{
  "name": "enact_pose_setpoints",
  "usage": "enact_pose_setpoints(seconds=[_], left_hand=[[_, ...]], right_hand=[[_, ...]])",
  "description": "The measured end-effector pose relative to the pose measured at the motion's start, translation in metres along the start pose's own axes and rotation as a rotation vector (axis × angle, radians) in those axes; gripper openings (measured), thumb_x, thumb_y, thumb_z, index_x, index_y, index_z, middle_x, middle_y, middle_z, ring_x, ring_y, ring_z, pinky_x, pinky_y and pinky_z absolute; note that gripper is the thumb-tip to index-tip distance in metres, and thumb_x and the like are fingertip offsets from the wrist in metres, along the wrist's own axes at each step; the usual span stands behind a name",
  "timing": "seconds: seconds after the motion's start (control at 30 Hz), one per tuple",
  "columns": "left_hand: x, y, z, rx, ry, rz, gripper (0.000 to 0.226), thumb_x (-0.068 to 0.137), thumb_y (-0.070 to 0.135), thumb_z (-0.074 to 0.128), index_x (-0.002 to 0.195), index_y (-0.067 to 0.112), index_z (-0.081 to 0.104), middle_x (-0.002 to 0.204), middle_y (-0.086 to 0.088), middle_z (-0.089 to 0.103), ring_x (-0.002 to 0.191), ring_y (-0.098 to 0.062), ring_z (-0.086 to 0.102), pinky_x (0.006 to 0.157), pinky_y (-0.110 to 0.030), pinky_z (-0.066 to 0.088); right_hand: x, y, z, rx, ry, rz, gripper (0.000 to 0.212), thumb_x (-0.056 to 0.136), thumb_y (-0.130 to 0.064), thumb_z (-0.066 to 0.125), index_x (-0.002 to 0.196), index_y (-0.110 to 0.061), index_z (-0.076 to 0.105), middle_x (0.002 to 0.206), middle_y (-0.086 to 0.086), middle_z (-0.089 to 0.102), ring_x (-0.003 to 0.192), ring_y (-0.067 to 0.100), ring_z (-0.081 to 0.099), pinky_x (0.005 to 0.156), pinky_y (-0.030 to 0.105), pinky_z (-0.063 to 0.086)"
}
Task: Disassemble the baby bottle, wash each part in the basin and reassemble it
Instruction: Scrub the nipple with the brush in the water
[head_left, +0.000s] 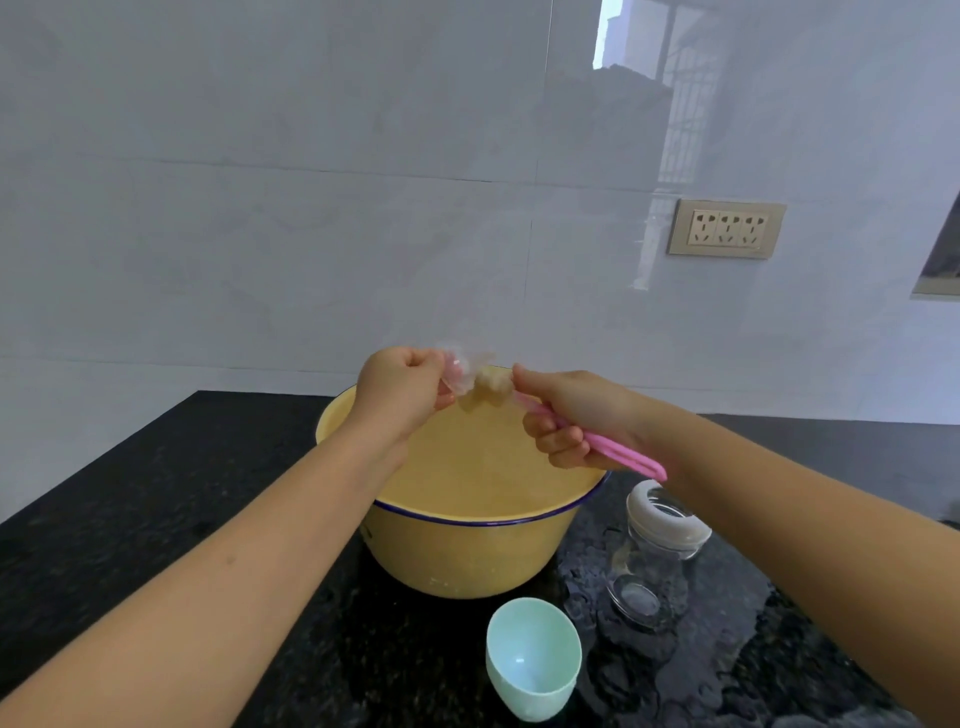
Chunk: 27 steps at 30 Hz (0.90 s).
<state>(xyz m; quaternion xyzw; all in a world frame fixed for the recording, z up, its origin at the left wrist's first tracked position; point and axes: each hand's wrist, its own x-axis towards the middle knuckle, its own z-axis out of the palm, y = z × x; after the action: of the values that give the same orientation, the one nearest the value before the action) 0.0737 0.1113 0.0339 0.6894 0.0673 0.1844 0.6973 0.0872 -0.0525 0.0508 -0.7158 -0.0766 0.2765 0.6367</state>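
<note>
1. While both arms are reaching out over the yellow basin (467, 551), the left hand (400, 387) is curling into a fist around a small clear part (462, 371), pinching it between fingers and thumb. It is blurred and see-through, likely the bottle's nipple, but I cannot tell for sure.
2. Just right of it, a pale sponge head (491, 387) is pressing against that clear part, above the basin's far rim.
3. The right hand (571, 415) is wrapping tight around the pink brush handle (618, 451), index finger lying along the top toward the sponge head and the other fingers curling under it. The handle's end is sticking out past the palm toward the right.
4. The basin is sitting on the black counter (130, 493), holding water, with a blue line running around its rim.
5. Nearer the camera, one mint-green cup (532, 657) is standing on the counter, open side facing up, tilted.
6. Right of the basin, one clear bottle body (649, 566) is standing on a wet patch of counter, with a white ring (667, 512) sitting on its neck.
7. On the wall at right, one socket plate (727, 228) is showing three outlets.
8. Count: two hands, one brush, one basin, one cup, one bottle body, one ring.
</note>
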Motion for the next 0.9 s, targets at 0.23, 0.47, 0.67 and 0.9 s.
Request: enact_pose_setpoints(seconds=[0.23, 0.47, 0.67, 0.9], left_hand=[[-0.006, 0.007, 0.003, -0.569, -0.038, -0.312, 0.019, 0.08, -0.02, 0.048, 0.076, -0.003, 0.057, 0.08, -0.014, 0.063, 0.075, -0.019, 0.063, 0.065, -0.026, 0.058], [-0.012, 0.002, 0.009, -0.139, -0.085, -0.139, 0.019, 0.087, -0.01, 0.047, 0.076, 0.006, 0.05, 0.1, -0.012, 0.06, 0.088, -0.019, 0.061, 0.07, -0.022, 0.052], [-0.02, 0.009, -0.001, -0.273, -0.312, -0.262, 0.024, 0.092, -0.009, 0.042, 0.077, 0.005, 0.055, 0.074, -0.002, 0.056, 0.065, -0.008, 0.048, 0.057, -0.014, 0.054], [-0.02, 0.009, -0.006, -0.213, -0.323, -0.351, 0.018, 0.083, -0.015, 0.05, 0.087, -0.001, 0.061, 0.075, -0.007, 0.064, 0.069, -0.013, 0.058, 0.053, -0.016, 0.055]], right_hand=[[-0.013, 0.01, 0.02, -0.27, 0.107, -0.296, 0.032, 0.096, -0.042, 0.045, 0.127, -0.045, 0.05, 0.048, -0.002, 0.034, 0.033, 0.007, 0.033, 0.034, 0.016, 0.027], [0.0, 0.015, 0.032, -0.463, 0.277, -0.383, 0.042, 0.099, -0.045, 0.033, 0.141, -0.043, 0.036, 0.035, -0.011, 0.037, 0.031, 0.008, 0.036, 0.034, 0.014, 0.031], [0.009, 0.009, 0.029, -0.337, 0.224, -0.317, 0.035, 0.099, -0.036, 0.037, 0.131, -0.04, 0.049, 0.04, -0.006, 0.036, 0.028, 0.007, 0.034, 0.033, 0.014, 0.027], [0.005, 0.006, 0.02, -0.296, 0.193, -0.33, 0.029, 0.096, -0.039, 0.042, 0.122, -0.041, 0.056, 0.046, -0.002, 0.036, 0.032, 0.007, 0.033, 0.034, 0.016, 0.026]])
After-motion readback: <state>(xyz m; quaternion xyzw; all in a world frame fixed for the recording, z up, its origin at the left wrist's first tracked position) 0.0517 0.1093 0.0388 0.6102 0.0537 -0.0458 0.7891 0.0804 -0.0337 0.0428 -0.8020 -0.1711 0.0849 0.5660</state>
